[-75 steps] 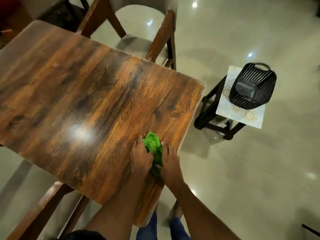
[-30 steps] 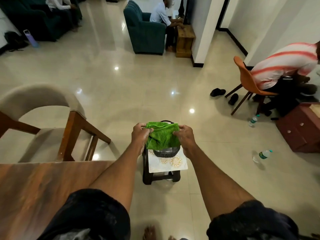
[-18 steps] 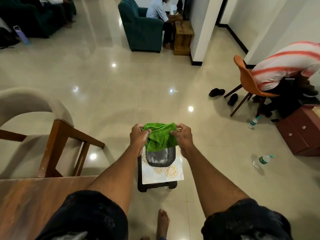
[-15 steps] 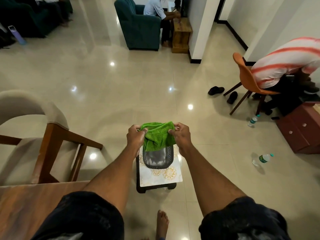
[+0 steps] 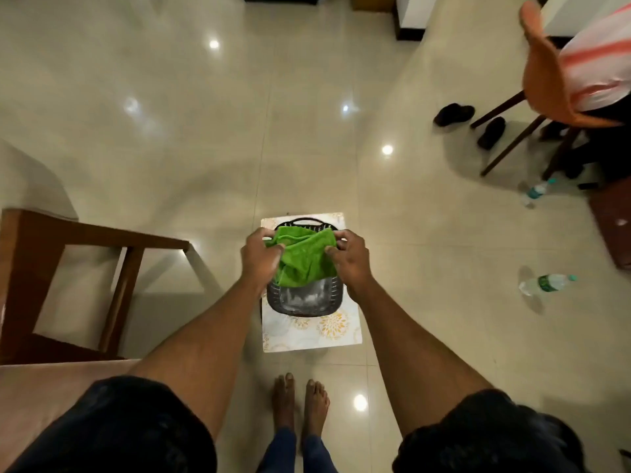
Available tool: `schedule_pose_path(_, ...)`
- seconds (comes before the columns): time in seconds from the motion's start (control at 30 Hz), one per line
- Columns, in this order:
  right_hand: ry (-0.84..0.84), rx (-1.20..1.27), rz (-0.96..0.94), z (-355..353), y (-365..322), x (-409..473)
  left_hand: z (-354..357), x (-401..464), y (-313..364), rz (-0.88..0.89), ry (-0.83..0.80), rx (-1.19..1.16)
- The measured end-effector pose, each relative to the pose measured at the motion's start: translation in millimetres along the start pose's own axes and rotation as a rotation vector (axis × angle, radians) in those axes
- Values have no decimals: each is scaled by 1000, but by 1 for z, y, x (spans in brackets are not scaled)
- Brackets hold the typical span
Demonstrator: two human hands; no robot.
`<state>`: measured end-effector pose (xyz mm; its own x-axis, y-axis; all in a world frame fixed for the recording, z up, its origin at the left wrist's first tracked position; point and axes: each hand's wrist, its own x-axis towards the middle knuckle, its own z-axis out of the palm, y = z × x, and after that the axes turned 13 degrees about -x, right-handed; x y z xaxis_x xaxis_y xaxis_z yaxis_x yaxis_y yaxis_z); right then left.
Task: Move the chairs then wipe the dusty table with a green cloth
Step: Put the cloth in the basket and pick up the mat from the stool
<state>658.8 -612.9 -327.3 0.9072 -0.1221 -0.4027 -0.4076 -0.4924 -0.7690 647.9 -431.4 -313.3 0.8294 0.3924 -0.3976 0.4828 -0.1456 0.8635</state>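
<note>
The green cloth (image 5: 302, 257) hangs stretched between both hands, right over a black plastic basket (image 5: 302, 300). My left hand (image 5: 261, 259) pinches its left edge and my right hand (image 5: 348, 259) pinches its right edge. The basket stands on a small stool with a white flowered top (image 5: 327, 331). A wooden chair (image 5: 68, 261) with a pale seat stands at the left. A corner of the table (image 5: 44, 387) shows at the lower left, partly behind my left arm.
A person in a striped shirt sits on an orange chair (image 5: 546, 83) at the upper right. Two black shoes (image 5: 454, 114) and two water bottles (image 5: 546, 283) lie on the glossy tiled floor. A dark red cabinet (image 5: 614, 220) stands at the right edge. My bare feet (image 5: 300, 404) are below the stool.
I turned away from the table, where both hands pressed the cloth, and carried it to the stool. The view has tilted down, and the cloth now hangs lower over the basket.
</note>
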Motion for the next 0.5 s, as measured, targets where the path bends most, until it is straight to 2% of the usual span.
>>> schedule_pose_path(0.13, 2, -186, -69, 48, 68, 45, 37, 41, -69, 23, -96, 174)
schedule_pose_path(0.33, -16, -524, -124, 95, 119, 79, 65, 76, -148, 119, -50, 347)
schedule_pose_path(0.43, 92, -703, -157, 95, 129, 76, 64, 71, -165, 253, 60, 485)
schedule_pose_path(0.5, 201, -725, -242, 87, 137, 69, 59, 66, -167, 323, 132, 508)
